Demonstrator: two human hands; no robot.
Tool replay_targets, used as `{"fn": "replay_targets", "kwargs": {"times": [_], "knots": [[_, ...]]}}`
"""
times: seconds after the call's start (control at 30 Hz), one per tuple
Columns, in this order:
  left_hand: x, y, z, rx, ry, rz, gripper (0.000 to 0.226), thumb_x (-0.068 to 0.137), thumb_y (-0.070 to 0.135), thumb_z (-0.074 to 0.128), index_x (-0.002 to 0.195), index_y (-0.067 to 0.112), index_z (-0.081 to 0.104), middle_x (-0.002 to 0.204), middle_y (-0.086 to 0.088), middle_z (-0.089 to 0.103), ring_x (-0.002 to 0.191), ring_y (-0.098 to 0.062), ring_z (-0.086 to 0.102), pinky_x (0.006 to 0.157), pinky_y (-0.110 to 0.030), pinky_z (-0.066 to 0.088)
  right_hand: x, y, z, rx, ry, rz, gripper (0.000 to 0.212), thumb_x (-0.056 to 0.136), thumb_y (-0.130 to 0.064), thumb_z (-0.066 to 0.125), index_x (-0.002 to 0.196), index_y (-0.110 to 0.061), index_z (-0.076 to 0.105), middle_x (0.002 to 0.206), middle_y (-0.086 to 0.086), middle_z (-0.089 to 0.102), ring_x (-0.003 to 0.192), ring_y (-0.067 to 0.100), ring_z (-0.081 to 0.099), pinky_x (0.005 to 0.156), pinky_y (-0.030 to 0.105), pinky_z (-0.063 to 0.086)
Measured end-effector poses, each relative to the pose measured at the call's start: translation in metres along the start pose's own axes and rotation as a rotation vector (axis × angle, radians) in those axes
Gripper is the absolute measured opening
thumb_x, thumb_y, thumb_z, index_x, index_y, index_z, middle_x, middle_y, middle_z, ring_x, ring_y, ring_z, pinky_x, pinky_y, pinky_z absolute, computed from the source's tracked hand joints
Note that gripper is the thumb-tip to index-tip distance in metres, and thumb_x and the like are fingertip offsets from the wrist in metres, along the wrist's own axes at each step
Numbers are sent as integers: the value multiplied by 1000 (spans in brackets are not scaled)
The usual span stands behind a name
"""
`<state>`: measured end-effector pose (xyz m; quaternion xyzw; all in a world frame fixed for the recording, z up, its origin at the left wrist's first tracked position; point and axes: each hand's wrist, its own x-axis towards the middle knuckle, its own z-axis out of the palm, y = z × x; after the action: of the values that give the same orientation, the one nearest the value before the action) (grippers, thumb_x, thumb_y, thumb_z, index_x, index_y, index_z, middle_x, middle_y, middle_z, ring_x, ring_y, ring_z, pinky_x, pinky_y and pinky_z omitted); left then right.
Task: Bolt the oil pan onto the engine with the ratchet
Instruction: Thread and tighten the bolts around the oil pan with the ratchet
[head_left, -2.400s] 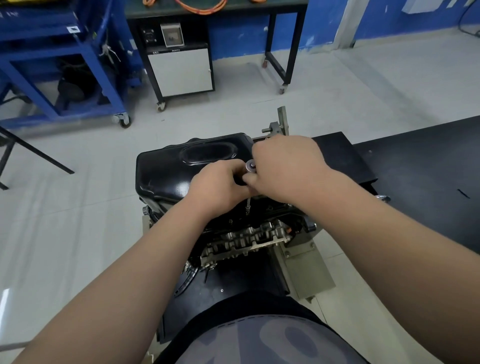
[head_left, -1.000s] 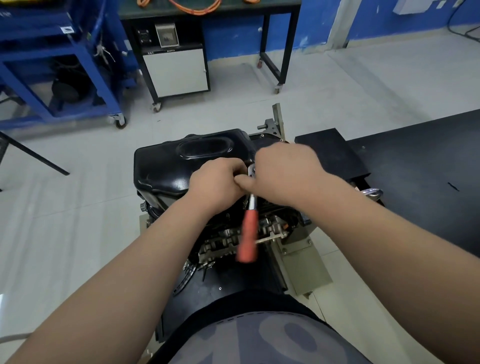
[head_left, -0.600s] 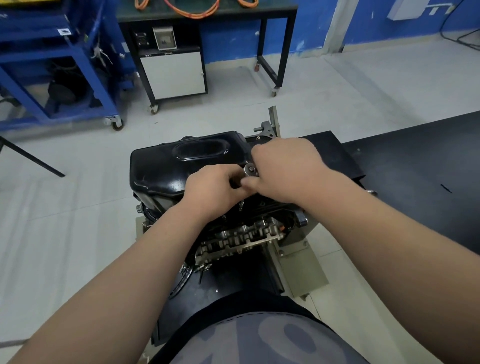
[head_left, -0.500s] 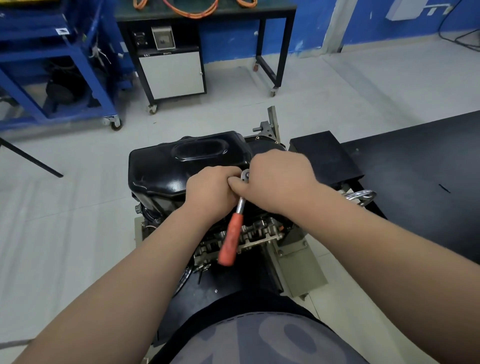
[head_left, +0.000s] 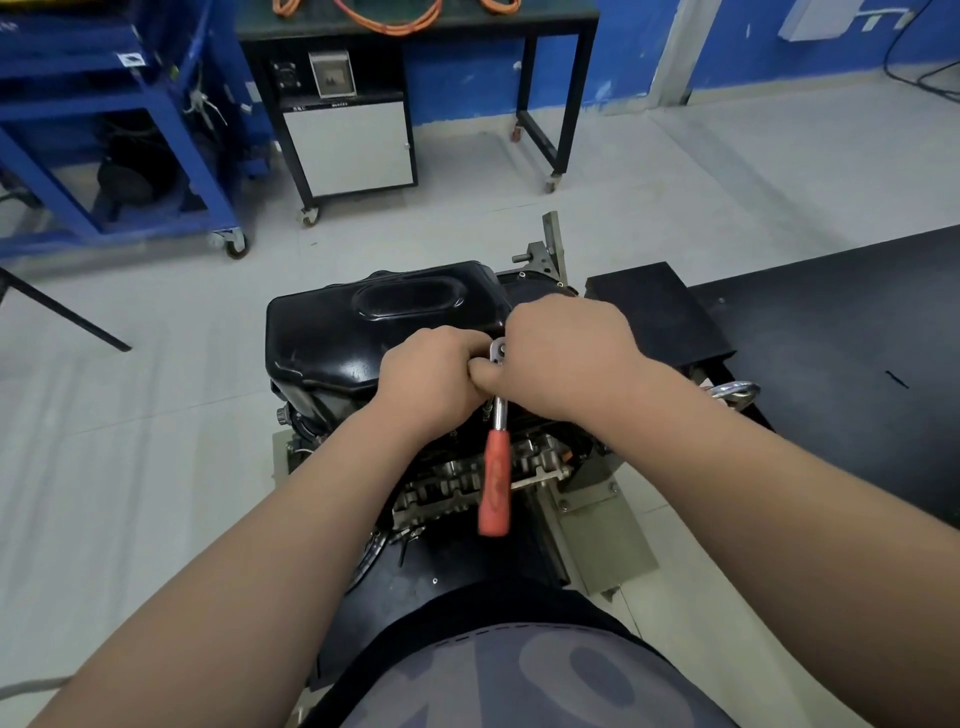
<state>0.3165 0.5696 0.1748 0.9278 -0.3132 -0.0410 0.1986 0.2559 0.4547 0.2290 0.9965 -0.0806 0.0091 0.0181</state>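
Ratchet (head_left: 494, 470) handle swung straighter toward person; right hand (head_left: 563, 358) grips its head, left hand (head_left: 431, 374) clenched alongside (grasp hidden).

Grey patterned shirt (head_left: 519, 686), bare forearms (head_left: 291, 545)

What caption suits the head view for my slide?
Left hand and right hand meet at the ratchet head on the near edge of the oil pan, red handle pointing toward the person.

Right hand (head_left: 563, 356) gripping ratchet (head_left: 496, 452) head at oil pan (head_left: 332, 332) edge, left hand (head_left: 428, 376) curled alongside — red handle free, engine (head_left: 447, 480) beneath
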Motion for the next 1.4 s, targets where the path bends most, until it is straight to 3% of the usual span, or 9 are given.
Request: {"fn": "replay_targets", "kwargs": {"times": [0.23, 0.37, 0.47, 0.7, 0.9, 1.0, 1.17, 1.3, 1.4], "knots": [[1, -3, -12, -141, -123, 33, 24, 80, 52, 58, 57, 50, 49, 52, 25, 52, 51, -3, 41, 49, -25, 29, 11, 17, -8, -37, 46, -337, 25, 86, -39, 53, 105, -23, 56, 102, -1, 56, 95, 22, 54, 67, 33, 30], [1, 1, -4, -147, -21, -11, 13, 70, 48, 55, 67, 36, 51, 62, 15, 55, 67, -13, 49, 56, -26, 32, 5, 12, -4, -74, 76, -147, 37, 81, -55, 48, 66, -21, 46, 73, 0, 53, 65, 22, 49, 51, 27, 27], [1, -1, -3, -78, -17, 16, 8, 73, 35, 51, 76, 31, 57, 68, 11, 58, 73, -17, 52, 57, -26, 33, 0, 7, 0, 34, 7, -6, 45, 78, -61, 48, 57, -22, 40, 61, -2, 43, 54, 17, 44, 46, 25, 27], [4, -9, -7, -210, -100, 57, 20, 75, 48, 62, 60, 45, 50, 56, 22, 53, 56, -1, 45, 58, -27, 38, 10, 14, -9, -50, 1, -332, 22, 87, -31, 52, 107, -22, 56, 105, 0, 55, 98, 23, 53, 71, 35, 32], [3, -1, 0, -65, 18, -13, 10, 71, 26, 50, 78, 28, 58, 68, 9, 58, 73, -18, 52, 59, -27, 34, -1, -5, 4, -20, 70, -10, 40, 84, -47, 46, 58, -18, 35, 59, -3, 36, 50, 16, 37, 46, 24, 20], [2, -5, -6, -130, -73, 26, 7, 75, 32, 54, 70, 35, 58, 64, 11, 57, 68, -15, 50, 56, -26, 34, 2, 2, 3, 28, 22, -64, 35, 83, -48, 48, 65, -19, 44, 67, -1, 46, 59, 20, 46, 46, 26, 24], [5, -8, -9, -235, -114, 31, 20, 76, 46, 61, 59, 39, 52, 53, 17, 53, 55, -8, 44, 56, -28, 36, 11, 13, -6, -24, 41, -293, 21, 88, -30, 51, 105, -18, 52, 99, 2, 58, 88, 25, 57, 56, 31, 32], [2, -1, -1, -112, 22, -26, 16, 70, 41, 54, 78, 27, 56, 72, 9, 60, 73, -18, 52, 62, -30, 40, 2, 5, 0, -72, 99, -94, 40, 84, -52, 48, 65, -18, 41, 62, -4, 39, 60, 21, 45, 47, 27, 23], [4, -3, 1, -92, 45, 1, 9, 73, 31, 51, 77, 25, 56, 70, 8, 59, 74, -19, 53, 60, -29, 39, 1, 3, 3, -3, 72, -13, 43, 80, -57, 48, 60, -21, 38, 62, -3, 41, 58, 20, 45, 46, 25, 22]]}}
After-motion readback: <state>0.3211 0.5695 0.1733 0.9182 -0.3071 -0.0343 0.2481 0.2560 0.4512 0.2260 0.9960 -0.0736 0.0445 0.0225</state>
